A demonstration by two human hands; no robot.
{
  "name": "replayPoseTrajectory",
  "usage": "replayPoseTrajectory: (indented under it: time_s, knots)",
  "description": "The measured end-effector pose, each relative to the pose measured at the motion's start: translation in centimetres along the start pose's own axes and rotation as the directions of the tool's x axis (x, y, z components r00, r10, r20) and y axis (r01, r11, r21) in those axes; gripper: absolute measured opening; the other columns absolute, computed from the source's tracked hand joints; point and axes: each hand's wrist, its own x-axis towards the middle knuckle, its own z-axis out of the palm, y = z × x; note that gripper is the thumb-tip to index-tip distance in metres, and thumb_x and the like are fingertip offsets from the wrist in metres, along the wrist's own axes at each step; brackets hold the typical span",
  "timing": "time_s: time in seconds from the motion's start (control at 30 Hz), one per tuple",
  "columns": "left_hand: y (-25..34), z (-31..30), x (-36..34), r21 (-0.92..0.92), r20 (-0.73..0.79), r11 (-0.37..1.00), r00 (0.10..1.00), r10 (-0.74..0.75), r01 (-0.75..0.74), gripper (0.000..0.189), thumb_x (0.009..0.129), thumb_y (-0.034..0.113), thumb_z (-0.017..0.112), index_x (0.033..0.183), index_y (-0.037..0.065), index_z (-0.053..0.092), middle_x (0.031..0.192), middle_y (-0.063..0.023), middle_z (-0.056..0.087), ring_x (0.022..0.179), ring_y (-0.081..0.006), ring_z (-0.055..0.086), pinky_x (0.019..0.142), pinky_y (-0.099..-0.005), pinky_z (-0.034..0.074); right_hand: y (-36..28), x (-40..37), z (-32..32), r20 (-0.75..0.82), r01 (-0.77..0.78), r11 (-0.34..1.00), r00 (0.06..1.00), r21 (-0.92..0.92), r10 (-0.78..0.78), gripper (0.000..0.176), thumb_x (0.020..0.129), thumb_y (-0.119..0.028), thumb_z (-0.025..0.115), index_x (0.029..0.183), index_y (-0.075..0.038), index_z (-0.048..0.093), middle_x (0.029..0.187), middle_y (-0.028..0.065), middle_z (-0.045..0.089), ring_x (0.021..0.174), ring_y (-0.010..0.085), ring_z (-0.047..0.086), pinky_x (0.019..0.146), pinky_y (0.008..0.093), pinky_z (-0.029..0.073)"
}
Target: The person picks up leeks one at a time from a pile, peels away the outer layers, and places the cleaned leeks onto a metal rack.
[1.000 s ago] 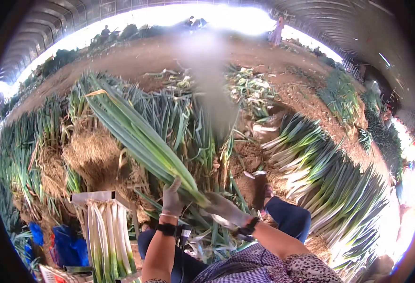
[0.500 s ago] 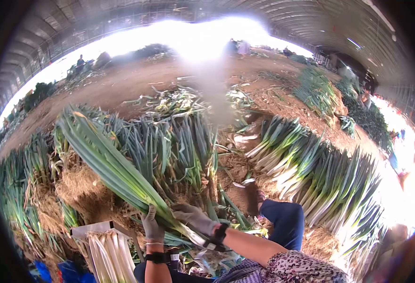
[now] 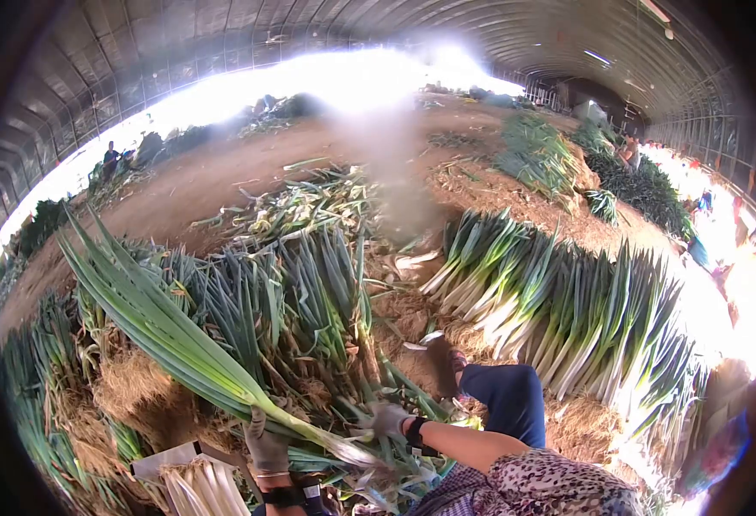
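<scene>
A large long-leaved leek (image 3: 210,361) lies diagonally, its green leaves to the upper left and its pale end to the lower right. My left hand (image 3: 266,445), gloved in grey, is closed round it near where the leaves meet the stem. My right hand (image 3: 390,420), also gloved, is just above the pale end, over loose green leaves; its fingers are blurred. A box (image 3: 149,467) of trimmed white stalks (image 3: 203,488) stands at the lower left, beside my left hand.
Upright leeks (image 3: 309,279) stand in rows ahead and left, with root clumps (image 3: 141,387). Cleaned leeks (image 3: 567,314) lie in a row at right. Leaf scraps (image 3: 305,206) cover the ground ahead. Far off, a person (image 3: 110,160) is at left and another person (image 3: 631,153) at right.
My right hand has left the stem and moved a little away from it. The leek has tilted lower, with my left hand still on it. The view has shifted slightly.
</scene>
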Motion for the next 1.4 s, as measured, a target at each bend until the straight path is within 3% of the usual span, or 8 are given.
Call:
replayPoseTrajectory:
  time_s: [0.23,0.6,0.77,0.9,1.0,1.1,1.2,1.4]
  knots:
    - [-2.8,-0.4,2.4,-0.177,0.26,0.982,0.965,-0.024,0.072,0.052,0.091,0.038,0.065,0.127,0.004,0.049,0.105,-0.0102,0.059,0.1,-0.0286,0.059,0.094,-0.0469,0.047,-9.3,-1.5,-1.0,0.166,0.439,0.672,0.751,0.597,-0.639,0.066,0.089,-0.041,0.066,0.14,-0.005,0.047,0.125,0.0137,0.062,0.116,0.0245,0.057,0.094,0.0344,0.044]
    - [-4.6,0.1,2.6,0.076,-0.073,0.993,0.994,-0.083,0.088,0.028,0.093,0.009,0.056,0.12,0.003,0.055,0.105,-0.008,0.061,0.093,-0.0223,0.062,0.082,-0.0356,0.051,-10.0,-3.1,0.8,-0.231,0.262,0.922,0.952,0.285,-0.2,0.051,0.084,-0.032,0.07,0.12,0.001,0.055,0.103,0.02,0.066,0.098,0.0285,0.064,0.083,0.0365,0.048]
    - [-3.6,0.4,2.8,-0.068,0.031,0.991,0.993,-0.111,0.112,0.033,0.096,0.017,0.052,0.126,0.002,0.052,0.111,-0.012,0.062,0.094,-0.0279,0.063,0.084,-0.0404,0.052,-9.1,-0.6,1.8,0.005,0.02,0.105,0.971,0.994,-0.24,0.032,0.097,-0.018,0.06,0.123,0.0,0.059,0.112,0.0063,0.066,0.096,0.0103,0.063,0.083,0.025,0.052]
    - [-4.7,-1.6,3.5,0.029,0.094,0.999,0.995,-0.042,0.04,0.037,0.098,0.02,0.05,0.128,0.0,0.05,0.116,-0.0134,0.061,0.101,-0.027,0.062,0.087,-0.0424,0.052,-8.3,0.7,2.1,0.039,0.001,0.16,0.968,0.987,-0.248,0.034,0.096,-0.012,0.061,0.126,0.003,0.057,0.114,0.0053,0.065,0.097,0.0117,0.063,0.085,0.0269,0.052]
    - [-3.5,0.3,2.8,0.063,0.159,0.996,0.985,-0.072,0.063,0.036,0.098,0.021,0.05,0.127,-0.001,0.05,0.116,-0.0131,0.061,0.1,-0.0258,0.062,0.086,-0.0415,0.052,-7.5,1.9,2.6,-0.106,0.206,0.408,0.961,0.889,-0.255,0.041,0.096,-0.022,0.061,0.129,0.001,0.054,0.114,0.0094,0.067,0.096,0.0164,0.065,0.083,0.029,0.053]
    - [-3.3,0.9,2.6,0.06,0.133,0.998,0.991,-0.004,-0.004,0.034,0.098,0.021,0.05,0.123,-0.002,0.052,0.111,-0.0125,0.063,0.097,-0.0253,0.063,0.085,-0.04,0.053,-11.6,-3.3,-2.5,-0.144,0.198,0.979,0.971,0.053,-0.189,0.052,0.094,-0.032,0.061,0.135,-0.003,0.049,0.121,0.0152,0.063,0.096,0.024,0.066,0.081,0.032,0.053]
    - [-4.4,-2.3,3.3,0.27,0.116,0.962,0.993,0.012,-0.044,0.034,0.095,0.015,0.058,0.121,-0.006,0.055,0.11,-0.0129,0.065,0.092,-0.0233,0.065,0.081,-0.0338,0.053,-15.9,-8.0,-8.1,0.005,0.435,0.691,0.848,-0.578,-0.53,0.056,0.091,-0.036,0.058,0.136,-0.005,0.046,0.122,0.0181,0.06,0.096,0.0306,0.065,0.079,0.0363,0.054]
    - [-3.1,0.7,1.7,0.12,0.078,0.993,0.997,-0.029,0.019,0.032,0.096,0.015,0.056,0.12,-0.006,0.056,0.112,-0.0121,0.065,0.099,-0.0207,0.063,0.084,-0.0332,0.051,-29.6,-21.2,-19.2,0.47,0.747,-0.079,0.329,-0.66,-0.819,0.03,0.095,-0.03,0.053,0.101,-0.002,0.058,0.088,0.0101,0.066,0.072,0.0157,0.065,0.055,0.0297,0.053]
